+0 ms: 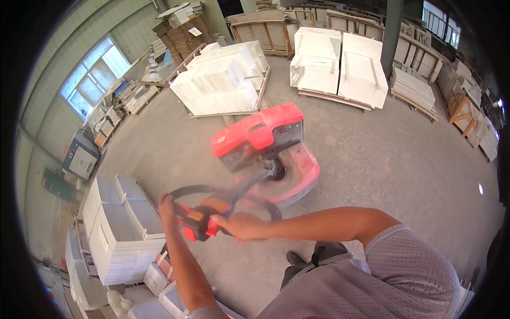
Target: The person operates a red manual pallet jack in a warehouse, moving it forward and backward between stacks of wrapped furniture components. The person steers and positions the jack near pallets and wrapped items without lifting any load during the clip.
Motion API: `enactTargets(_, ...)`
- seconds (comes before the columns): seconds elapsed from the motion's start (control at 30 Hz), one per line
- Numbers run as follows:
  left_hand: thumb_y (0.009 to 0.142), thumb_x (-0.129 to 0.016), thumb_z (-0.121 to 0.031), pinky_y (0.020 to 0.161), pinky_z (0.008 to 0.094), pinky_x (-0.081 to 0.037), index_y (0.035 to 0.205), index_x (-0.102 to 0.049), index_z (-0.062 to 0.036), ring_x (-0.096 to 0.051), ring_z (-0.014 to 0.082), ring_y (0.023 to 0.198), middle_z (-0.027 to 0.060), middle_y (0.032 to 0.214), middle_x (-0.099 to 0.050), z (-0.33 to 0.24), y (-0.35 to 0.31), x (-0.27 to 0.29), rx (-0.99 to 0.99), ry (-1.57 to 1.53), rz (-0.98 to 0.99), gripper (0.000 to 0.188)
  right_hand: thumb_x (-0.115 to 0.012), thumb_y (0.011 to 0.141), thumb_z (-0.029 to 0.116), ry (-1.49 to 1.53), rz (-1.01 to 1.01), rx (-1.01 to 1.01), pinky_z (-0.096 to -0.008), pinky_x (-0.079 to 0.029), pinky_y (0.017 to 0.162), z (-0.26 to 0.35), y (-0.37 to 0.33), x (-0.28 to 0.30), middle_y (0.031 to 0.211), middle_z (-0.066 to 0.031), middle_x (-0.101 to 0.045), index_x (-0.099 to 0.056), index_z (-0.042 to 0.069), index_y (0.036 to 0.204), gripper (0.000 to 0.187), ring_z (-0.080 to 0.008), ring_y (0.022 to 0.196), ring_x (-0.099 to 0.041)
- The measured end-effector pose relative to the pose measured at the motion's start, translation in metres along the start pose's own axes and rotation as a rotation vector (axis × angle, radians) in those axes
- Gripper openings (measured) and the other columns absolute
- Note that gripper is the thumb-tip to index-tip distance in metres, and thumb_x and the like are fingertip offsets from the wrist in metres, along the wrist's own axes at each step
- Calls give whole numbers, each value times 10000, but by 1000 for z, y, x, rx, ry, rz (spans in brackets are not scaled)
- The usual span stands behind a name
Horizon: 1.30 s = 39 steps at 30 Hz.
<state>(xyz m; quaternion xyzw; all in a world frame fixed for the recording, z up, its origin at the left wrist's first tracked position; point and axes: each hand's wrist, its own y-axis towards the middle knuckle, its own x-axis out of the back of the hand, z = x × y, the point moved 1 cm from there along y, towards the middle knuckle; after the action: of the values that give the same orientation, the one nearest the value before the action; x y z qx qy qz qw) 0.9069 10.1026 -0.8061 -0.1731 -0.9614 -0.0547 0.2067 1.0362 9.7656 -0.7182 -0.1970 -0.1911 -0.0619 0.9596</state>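
Observation:
A red electric pallet truck [257, 130] stands in front of me, its steering arm [248, 184] tilted back toward my body. My left hand [167, 207] is closed round the left side of the black looped handle [192, 189]. At the other side of the control head [204, 213], which has orange and red parts, my right hand [241, 225] is closed on the grip beside a red control. The right fingers are partly hidden and slightly blurred. Beyond the truck's red cover sits a pallet of white stone blocks [212, 87], close to the truck's far side; the forks are mostly hidden.
Stacked pale slabs [114, 228] stand close on my left. Two slab stacks [316, 61] on pallets and a green post [392, 40] are farther back right. Flattened cardboard [186, 40] is piled at the back. A grey machine [81, 155] stands by the left wall.

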Motion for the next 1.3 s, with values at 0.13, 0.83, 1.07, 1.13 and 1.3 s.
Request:
enactTargets(0.13,891,-542,-210,1013,382,-420,1322,-571,23,-577,299,1177,203,1247,-627,-38,17,-59,62,59,79,491,-237,1032,582,-297,-251,194,-437,-509,576,-35,33,41,577,-136,-616,-664,29,729,762,-308,578,-654)
enactTargets(0.83,957,-520,-170,894,511,-454,974,-637,38,-589,440,960,250,989,-643,-149,62,-348,-812,352,197,239,-433,972,565,-658,-452,-58,-454,-524,659,-177,48,368,778,-127,-688,-743,165,851,521,-331,730,-670)
enactTargets(1.07,950,-524,-169,771,457,-464,713,-593,0,-613,366,797,182,809,-644,-187,100,-417,-939,473,352,300,-463,968,548,-651,-558,25,-435,-509,680,-226,70,445,749,-83,-680,-721,170,877,467,-323,733,-654)
enactTargets(1.13,954,-518,-187,772,458,-475,690,-596,-13,-622,365,763,170,767,-650,-194,115,-432,-969,438,404,326,-452,975,544,-604,-562,64,-422,-513,698,-231,79,464,761,-75,-688,-720,166,933,465,-309,756,-663)
enactTargets(1.3,957,-491,-276,760,462,-501,626,-635,-39,-629,372,667,154,652,-644,-223,142,-468,-938,593,585,432,-413,998,532,-457,-446,-57,-398,-526,736,-228,101,509,853,-69,-728,-681,153,1186,501,-285,841,-690)
